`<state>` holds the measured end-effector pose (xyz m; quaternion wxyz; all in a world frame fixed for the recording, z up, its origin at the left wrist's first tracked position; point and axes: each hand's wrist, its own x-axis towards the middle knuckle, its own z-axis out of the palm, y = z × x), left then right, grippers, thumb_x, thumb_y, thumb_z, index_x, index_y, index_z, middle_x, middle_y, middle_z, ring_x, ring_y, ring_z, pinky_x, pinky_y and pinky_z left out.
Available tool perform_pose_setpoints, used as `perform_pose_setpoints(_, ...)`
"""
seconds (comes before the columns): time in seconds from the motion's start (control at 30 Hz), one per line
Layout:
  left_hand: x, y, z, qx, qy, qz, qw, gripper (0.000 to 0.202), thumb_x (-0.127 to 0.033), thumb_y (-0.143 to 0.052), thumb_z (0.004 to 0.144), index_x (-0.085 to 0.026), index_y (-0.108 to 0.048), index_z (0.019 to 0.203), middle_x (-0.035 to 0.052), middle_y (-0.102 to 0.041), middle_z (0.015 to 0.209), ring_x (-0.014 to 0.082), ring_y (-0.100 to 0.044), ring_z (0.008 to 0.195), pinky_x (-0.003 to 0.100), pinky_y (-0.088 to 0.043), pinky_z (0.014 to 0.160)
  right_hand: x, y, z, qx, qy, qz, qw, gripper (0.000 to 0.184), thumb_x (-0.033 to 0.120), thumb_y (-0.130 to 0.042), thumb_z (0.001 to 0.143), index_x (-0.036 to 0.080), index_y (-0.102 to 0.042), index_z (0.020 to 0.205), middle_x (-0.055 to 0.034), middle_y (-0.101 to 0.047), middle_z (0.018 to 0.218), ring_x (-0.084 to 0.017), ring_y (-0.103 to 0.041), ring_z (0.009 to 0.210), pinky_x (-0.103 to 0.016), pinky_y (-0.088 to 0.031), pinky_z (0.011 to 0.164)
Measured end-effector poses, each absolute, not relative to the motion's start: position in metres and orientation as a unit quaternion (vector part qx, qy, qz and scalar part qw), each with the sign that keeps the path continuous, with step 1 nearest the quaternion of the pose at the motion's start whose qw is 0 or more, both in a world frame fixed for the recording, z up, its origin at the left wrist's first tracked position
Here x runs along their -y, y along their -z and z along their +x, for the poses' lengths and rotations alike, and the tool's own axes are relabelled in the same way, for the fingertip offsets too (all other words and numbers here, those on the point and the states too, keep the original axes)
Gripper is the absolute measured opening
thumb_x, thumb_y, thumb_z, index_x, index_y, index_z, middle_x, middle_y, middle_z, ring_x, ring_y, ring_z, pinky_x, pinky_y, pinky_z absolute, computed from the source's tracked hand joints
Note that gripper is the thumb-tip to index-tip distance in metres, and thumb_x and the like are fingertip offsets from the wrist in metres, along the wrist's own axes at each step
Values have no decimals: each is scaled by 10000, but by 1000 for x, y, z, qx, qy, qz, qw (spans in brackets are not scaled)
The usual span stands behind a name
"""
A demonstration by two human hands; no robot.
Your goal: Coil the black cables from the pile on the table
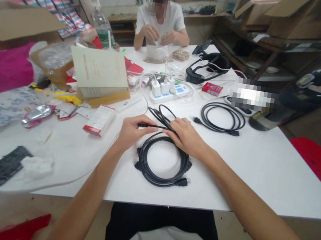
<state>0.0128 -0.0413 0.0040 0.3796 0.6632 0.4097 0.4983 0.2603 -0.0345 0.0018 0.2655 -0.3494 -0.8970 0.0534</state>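
Both my hands are on one black cable (161,114), partly looped, above the white table. My left hand (131,131) pinches it close to a dark connector that shows by the thumb. Closed around the bundled loops is my right hand (185,135). Just below my hands lies a round coil of black cable (142,170) with several plugs sticking out at its edge. Another coiled black cable (223,118) with two plug ends rests farther right. The fingers hide part of the held cable.
A white power strip (169,91) with chargers sits beyond my hands, near a black headset (200,69). Boxes, bags and a booklet (98,71) crowd the left. A black bottle (291,100) stands at right. Across the table, a person (161,27) handles a clear bag.
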Motion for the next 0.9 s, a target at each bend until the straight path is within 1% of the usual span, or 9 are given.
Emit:
perform_pose_setpoints(0.2,32,4,12,-434,-589,617,292,259,-448,-921,839,-229,-783,847,4,-699,843,151,-606,792,288,-479,743,41,-9,257,865,-95,-375,318,528,588,-268,1144,194,-549,934,-83,-645,851,-193,-532,790,-329,-372,780)
perform_pose_setpoints(0.37,27,9,13,-434,-603,618,256,367,-564,-836,904,-217,-719,893,61,-727,1041,198,-671,998,312,-526,874,43,-9,255,833,-112,-397,369,505,592,-298,1143,200,-557,959,-78,-651,855,-183,-538,763,-311,-373,748)
perform_pose_setpoints(0.53,32,11,16,-440,-568,666,201,287,-494,-746,998,-219,-688,941,100,-720,1216,240,-673,1200,372,-520,1058,39,-7,258,813,-121,-393,413,510,622,-338,1131,205,-566,946,-52,-631,805,-161,-537,711,-295,-371,712)
perform_pose_setpoints(0.6,34,9,19,-431,-560,686,172,245,-459,-743,1004,-228,-684,1062,122,-692,1347,268,-635,1330,422,-491,1148,38,-9,261,810,-122,-378,432,516,624,-353,1128,205,-569,918,-40,-620,777,-144,-524,685,-283,-370,694)
perform_pose_setpoints(0.63,35,7,21,-425,-560,692,164,299,-452,-759,994,-238,-669,1183,137,-656,1439,283,-603,1399,446,-480,1179,38,-11,263,809,-122,-369,442,520,623,-364,1126,204,-568,895,-33,-608,755,-134,-509,666,-277,-367,681)
perform_pose_setpoints(0.7,35,-2,25,-410,-558,703,162,580,-444,-804,956,-263,-561,1451,163,-542,1616,309,-530,1513,480,-457,1225,39,-16,267,805,-123,-360,455,535,626,-397,1118,199,-567,847,-18,-576,706,-115,-472,626,-265,-355,651)
perform_pose_setpoints(0.77,31,-14,31,-387,-537,731,165,752,-418,-839,922,-269,-492,1571,165,-487,1689,327,-477,1571,495,-400,1283,41,-22,271,800,-129,-362,462,548,635,-435,1104,193,-582,814,-8,-553,668,-102,-438,596,-259,-344,627)
perform_pose_setpoints(0.83,24,-25,38,-362,-504,762,186,637,-371,-826,926,-251,-599,1509,146,-595,1611,323,-532,1527,477,-379,1299,43,-26,275,791,-138,-361,475,545,633,-478,1090,187,-621,812,-4,-559,654,-93,-421,578,-257,-337,611)
perform_pose_setpoints(0.9,14,-31,47,-348,-472,774,238,369,-337,-777,954,-227,-748,1305,115,-770,1346,288,-697,1310,430,-481,1200,42,-28,276,775,-148,-354,502,528,625,-525,1074,180,-668,829,-4,-584,662,-86,-425,577,-257,-336,607)
